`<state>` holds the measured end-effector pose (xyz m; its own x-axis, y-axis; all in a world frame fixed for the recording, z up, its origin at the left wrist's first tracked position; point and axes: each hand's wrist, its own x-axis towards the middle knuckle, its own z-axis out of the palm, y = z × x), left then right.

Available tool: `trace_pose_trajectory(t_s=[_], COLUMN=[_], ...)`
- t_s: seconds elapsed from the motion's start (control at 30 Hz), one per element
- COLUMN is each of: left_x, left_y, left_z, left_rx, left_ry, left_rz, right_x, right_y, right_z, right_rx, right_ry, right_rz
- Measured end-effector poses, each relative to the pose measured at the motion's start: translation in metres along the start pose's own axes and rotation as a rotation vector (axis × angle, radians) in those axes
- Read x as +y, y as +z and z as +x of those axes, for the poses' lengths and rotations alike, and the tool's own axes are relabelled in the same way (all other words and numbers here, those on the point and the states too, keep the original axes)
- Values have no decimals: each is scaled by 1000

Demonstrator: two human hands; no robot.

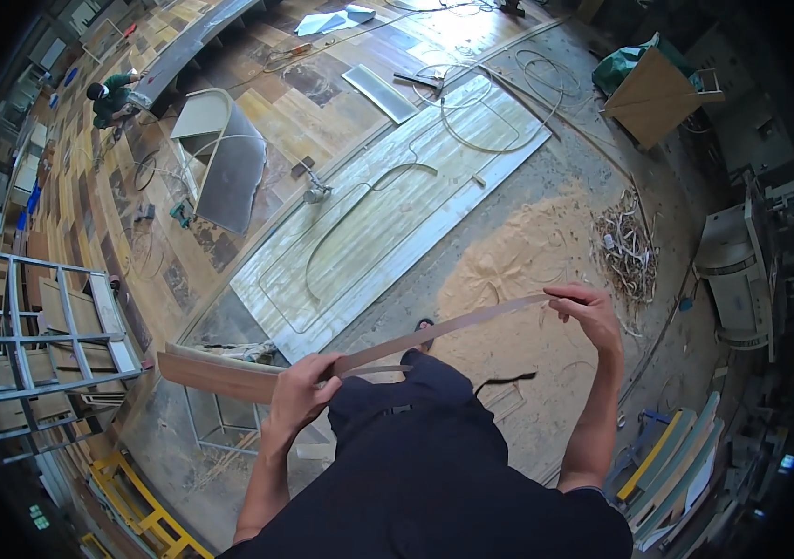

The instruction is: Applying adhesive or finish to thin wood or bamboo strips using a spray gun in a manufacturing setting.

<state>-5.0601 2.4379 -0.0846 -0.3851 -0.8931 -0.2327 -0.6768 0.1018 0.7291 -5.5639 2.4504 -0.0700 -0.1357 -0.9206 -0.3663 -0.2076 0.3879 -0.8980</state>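
Observation:
A long, thin grey-brown strip (453, 326) stretches between my two hands in front of my body, slanting up to the right. My left hand (302, 389) is closed round its near part, beside the end of a brown wooden board (215, 375) with a curved edge. Whether this hand also grips the board I cannot make out. My right hand (591, 312) pinches the strip's far end between thumb and fingers, higher and well to the right. Below the strip, a short, thin pale piece (378, 370) shows near my left hand.
Sawdust (518, 252) covers the floor ahead, beside a heap of tangled offcuts (625, 247). A large pale panel (360, 219) carries a hose and a curved strip. Metal frames (43, 326) stand left, stacked boards (677, 475) right. Another person (113, 101) crouches far left.

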Motion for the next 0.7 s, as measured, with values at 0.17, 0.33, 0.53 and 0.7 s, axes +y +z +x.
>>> trace_pose_trajectory(t_s=[0.17,0.33,0.53,0.7], left_x=[29,80,140,103], left_y=[24,47,62,31], left_z=[67,143,194,245], left_rx=[126,99,89,139], left_ry=[158,350,679,658], left_rz=[44,119,-75,93], right_x=[-6,-50,-106,-121], right_y=[-62,-36,41,39], right_z=[1,21,67,112], right_rx=[-36,-172,-276,-250], right_ry=[-192,-264,-498,-342], right_rz=[291,122,-348,-392])
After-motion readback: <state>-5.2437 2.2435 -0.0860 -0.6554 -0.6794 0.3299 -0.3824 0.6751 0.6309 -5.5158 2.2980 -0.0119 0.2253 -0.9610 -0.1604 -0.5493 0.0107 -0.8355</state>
